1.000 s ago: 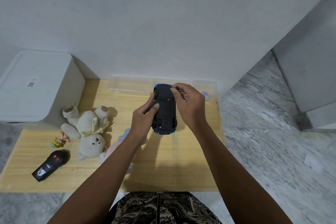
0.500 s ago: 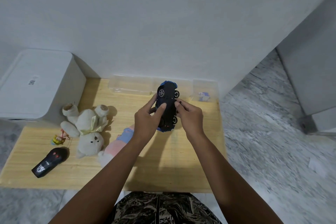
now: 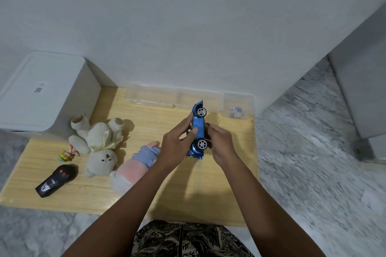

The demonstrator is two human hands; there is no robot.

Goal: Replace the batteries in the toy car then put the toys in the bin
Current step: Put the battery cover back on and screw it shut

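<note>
The blue plastic toy car (image 3: 198, 129) is held on its side above the light wooden bench (image 3: 188, 183), wheels facing right. The left hand (image 3: 177, 146) and right hand (image 3: 221, 144) grip it from either side. Clear plastic containers (image 3: 154, 96) line the far edge; the rightmost clear box (image 3: 238, 106) holds small blue-and-white items (image 3: 236, 111). The white lidded bin (image 3: 41, 92) stands closed, far left.

Both your forearms reach forward and converge over the far right part of the table (image 3: 188, 190). Your left hand (image 3: 174, 146) grips the toy car (image 3: 198, 129) from the left, thumb pressed on its side. Your right hand (image 3: 221, 144) cups it from the right, fingers curled behind the body
</note>
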